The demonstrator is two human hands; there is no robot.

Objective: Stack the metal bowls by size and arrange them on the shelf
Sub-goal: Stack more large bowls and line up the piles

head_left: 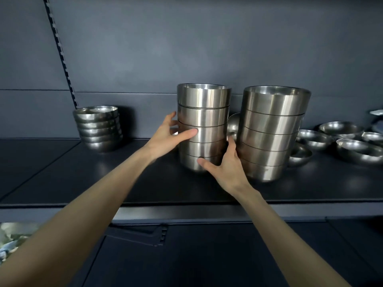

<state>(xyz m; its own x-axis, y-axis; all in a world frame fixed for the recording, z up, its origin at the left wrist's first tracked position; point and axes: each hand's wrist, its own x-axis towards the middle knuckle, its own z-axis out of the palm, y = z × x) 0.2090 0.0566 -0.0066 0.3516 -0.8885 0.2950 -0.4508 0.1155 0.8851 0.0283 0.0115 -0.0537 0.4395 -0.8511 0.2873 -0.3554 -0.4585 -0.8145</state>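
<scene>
Midway along the dark matte shelf [62, 172], the middle stack [207, 114] of five brushed-steel, straight-walled bowls stands upright. It is just beside the wider right stack [273, 121], also of five. The left hand [165, 137] wraps its left side, thumb across the front. The right hand [226, 168] grips low, fingers between the stacks. A squat left stack [99, 129] of about six rounded bowls sits near the back, and at least five loose bowls [352, 148] lie towards the right end.

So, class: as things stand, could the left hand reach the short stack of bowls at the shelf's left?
Probably yes: nothing stands between the left hand and the short stack, though it must first release the middle stack.
</scene>
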